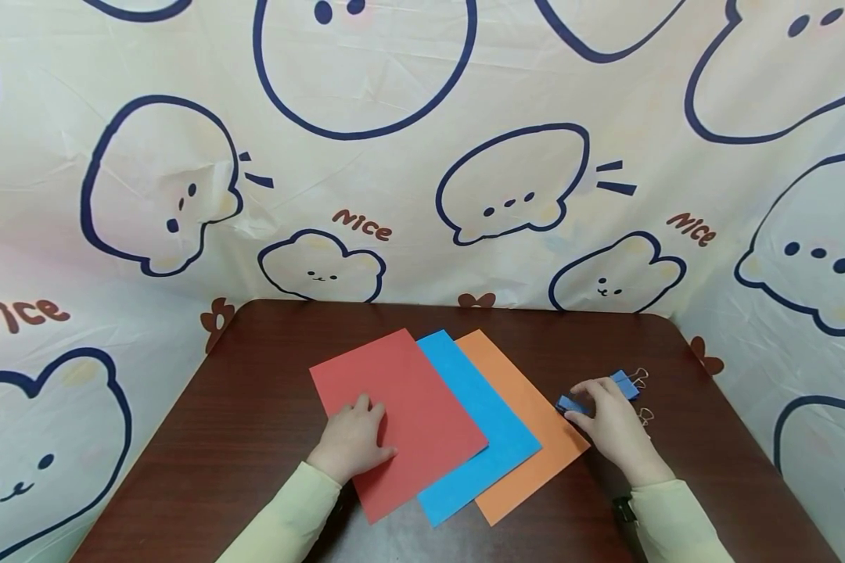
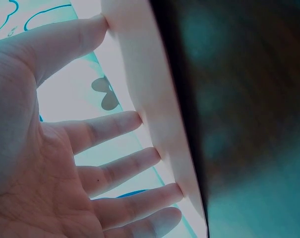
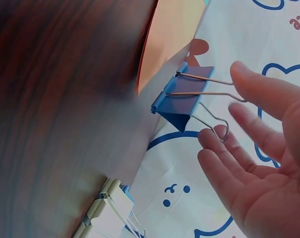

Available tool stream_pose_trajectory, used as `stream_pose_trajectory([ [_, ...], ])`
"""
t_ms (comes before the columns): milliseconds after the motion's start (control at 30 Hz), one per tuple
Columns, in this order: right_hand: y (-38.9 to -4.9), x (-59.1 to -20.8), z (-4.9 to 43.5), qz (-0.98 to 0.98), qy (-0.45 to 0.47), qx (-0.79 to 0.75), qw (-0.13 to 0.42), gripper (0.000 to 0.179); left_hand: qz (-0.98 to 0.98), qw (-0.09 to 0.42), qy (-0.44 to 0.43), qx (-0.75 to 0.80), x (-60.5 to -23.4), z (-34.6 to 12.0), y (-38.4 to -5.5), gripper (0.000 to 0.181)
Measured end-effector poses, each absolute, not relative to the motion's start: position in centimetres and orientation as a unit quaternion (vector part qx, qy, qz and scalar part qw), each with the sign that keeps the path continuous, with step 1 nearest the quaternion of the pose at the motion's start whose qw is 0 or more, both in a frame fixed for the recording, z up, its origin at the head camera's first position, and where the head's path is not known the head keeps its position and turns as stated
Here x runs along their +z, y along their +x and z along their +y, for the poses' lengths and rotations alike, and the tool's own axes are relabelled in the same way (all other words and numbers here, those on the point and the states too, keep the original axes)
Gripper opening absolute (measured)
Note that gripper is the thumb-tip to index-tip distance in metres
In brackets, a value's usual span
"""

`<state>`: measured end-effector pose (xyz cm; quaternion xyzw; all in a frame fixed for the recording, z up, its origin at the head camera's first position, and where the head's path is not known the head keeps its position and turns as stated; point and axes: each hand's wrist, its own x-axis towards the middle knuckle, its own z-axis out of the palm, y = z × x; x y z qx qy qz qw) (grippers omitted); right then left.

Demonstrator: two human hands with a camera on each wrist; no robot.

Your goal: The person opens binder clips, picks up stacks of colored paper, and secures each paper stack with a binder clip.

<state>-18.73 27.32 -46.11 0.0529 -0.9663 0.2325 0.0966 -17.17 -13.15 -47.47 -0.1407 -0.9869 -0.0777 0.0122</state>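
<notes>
Three paper sheets lie fanned and overlapping: a red sheet (image 1: 401, 407) on top, then a blue sheet (image 1: 507, 446), then an orange sheet (image 1: 549, 450). My left hand (image 1: 354, 442) rests its spread fingertips on the red sheet's left part; in the left wrist view the fingers (image 2: 115, 121) reach out nearly straight to the paper. Beside the orange sheet's right edge, my right hand (image 1: 613, 422) is around the wire handles of a blue binder clip (image 3: 182, 96). Its thumb (image 3: 259, 84) is right at one handle, the fingertips close to the other, with a wide gap between.
Another blue binder clip (image 1: 625, 385) lies just beyond the right hand, and wire handles (image 1: 645, 418) show beside that hand. The right wrist view has a pale-looking clip (image 3: 107, 210) at lower left. A patterned cloth (image 1: 408, 180) hangs around the dark wooden table (image 1: 253, 438).
</notes>
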Motion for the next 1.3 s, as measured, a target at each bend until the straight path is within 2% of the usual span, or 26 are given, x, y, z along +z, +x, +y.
stream_pose_trajectory([
  [100, -18.81, -46.15, 27.28, -0.967, 0.052, 0.231, 0.097, 0.052, -0.987, 0.01, -0.14, -0.078, -47.54, -13.15, -17.22, 0.06],
  [200, -18.86, -46.24, 27.24, -0.967, 0.047, 0.234, 0.091, 0.061, -0.987, 0.009, -0.139, -0.08, -47.49, -13.13, -17.2, 0.061],
  [800, -18.86, -46.14, 27.25, -0.961, 0.041, 0.265, 0.072, 0.048, -0.986, 0.021, -0.143, -0.077, -47.67, -13.16, -17.21, 0.059],
  [1300, -18.71, -46.15, 27.05, -0.965, 0.045, 0.251, 0.065, 0.054, -0.986, 0.024, -0.143, -0.076, -47.63, -13.15, -17.12, 0.058],
])
